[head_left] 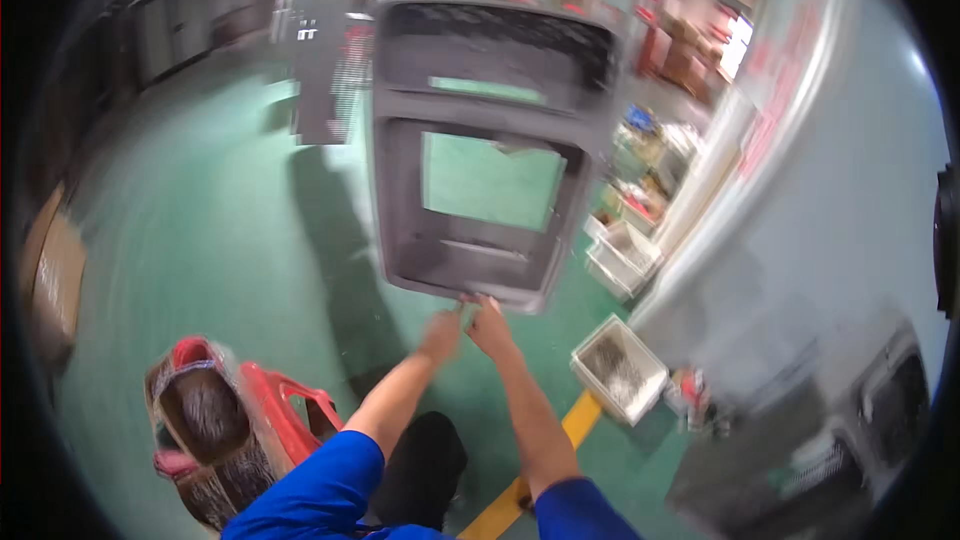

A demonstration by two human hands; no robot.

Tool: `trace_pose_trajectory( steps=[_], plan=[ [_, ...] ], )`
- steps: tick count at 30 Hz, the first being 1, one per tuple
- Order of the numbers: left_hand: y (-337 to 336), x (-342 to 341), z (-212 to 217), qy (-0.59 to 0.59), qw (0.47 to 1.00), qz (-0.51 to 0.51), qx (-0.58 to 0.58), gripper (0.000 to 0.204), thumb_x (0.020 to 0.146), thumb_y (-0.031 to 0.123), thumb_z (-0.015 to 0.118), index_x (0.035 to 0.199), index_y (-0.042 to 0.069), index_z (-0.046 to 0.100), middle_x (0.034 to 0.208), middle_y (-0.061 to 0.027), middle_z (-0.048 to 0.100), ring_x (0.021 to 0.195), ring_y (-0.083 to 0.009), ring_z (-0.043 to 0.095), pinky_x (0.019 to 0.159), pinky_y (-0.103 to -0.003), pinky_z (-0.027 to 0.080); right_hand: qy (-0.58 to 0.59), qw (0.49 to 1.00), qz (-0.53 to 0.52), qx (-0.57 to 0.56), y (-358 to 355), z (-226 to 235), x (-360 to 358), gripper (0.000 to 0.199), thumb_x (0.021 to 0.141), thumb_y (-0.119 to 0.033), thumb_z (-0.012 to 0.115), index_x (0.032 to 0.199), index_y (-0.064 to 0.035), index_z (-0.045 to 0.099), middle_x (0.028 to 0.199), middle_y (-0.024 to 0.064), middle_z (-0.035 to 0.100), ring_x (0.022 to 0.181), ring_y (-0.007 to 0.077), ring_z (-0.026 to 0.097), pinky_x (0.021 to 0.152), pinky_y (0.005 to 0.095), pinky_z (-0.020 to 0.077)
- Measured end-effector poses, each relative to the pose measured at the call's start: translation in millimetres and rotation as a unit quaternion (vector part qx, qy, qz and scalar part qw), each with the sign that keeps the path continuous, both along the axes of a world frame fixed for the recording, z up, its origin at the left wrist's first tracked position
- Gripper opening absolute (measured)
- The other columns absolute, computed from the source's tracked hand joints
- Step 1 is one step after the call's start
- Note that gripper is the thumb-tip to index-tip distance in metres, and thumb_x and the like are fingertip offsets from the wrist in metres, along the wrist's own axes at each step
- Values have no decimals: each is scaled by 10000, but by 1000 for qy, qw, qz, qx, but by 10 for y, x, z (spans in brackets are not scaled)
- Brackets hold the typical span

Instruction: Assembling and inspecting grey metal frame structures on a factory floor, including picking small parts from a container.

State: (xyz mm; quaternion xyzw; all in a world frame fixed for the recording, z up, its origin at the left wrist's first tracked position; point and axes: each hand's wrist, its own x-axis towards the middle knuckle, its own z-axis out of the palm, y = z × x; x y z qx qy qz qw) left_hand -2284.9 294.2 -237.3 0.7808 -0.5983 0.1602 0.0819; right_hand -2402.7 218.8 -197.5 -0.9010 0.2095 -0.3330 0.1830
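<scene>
In front of me stands or hangs a large dark grey moulded panel (pixel 400 190) with a recessed upper part and a rectangular opening lower down; green floor shows through it. What holds it up is not visible. My right hand (pixel 486 325) is at the middle of its bottom rim, fingers closed and overlapping the edge; whatever lies in them is hidden. Close beside it, my left hand (pixel 440 335) is smeared by motion, just below the same rim. Both forearms reach forward, in blue sleeves.
A red plastic stool (pixel 275 405) and a bundle wrapped in clear film (pixel 205 415) are at lower left. White bins (pixel 620 368) with small parts line the wall side at right. Dark moulded parts (pixel 770 470) lie lower right. A dark grey cabinet-like unit (pixel 322 65) stands farther back.
</scene>
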Motion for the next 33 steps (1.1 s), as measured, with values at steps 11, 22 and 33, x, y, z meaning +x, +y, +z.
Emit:
trace_pose_trajectory(
  steps=[11, 22, 33],
  plan=[
    [356, 570, -24, 125, 992, -30, 13, 578, 813, 13, 411, 1383, 98, 366, 853, -217, 632, 784, -388, 621, 716, -462, 491, -57, 904, -39, 422, 1905, -700, -1252, 123, 801, -97, 573, 783, 11, 518, 651, 134, 614, 596, 229, 658, 551, 324, 517],
    [608, 173, 78, 133, 983, -125, 10, 485, 843, 68, 445, 1328, 72, 428, 836, -221, 634, 726, -366, 617, 698, -436, 494, -249, 719, -331, 558, 3486, -803, -3749, 109, 839, -45, 554, 839, 64, 565, 684, 134, 624, 579, 222, 655, 510, 304, 541],
    [2203, -2389, -300, 843, 517, -14, 149, 211, 922, 141, 466, 1050, 23, 584, 570, 36, 368, 402, -50, 314, 354, -207, 229, -363, 711, -413, 439, 3791, -601, -4323, 73, 794, -44, 656, 811, 26, 644, 670, 32, 616, 569, 90, 590, 534, 220, 467]
  ],
)
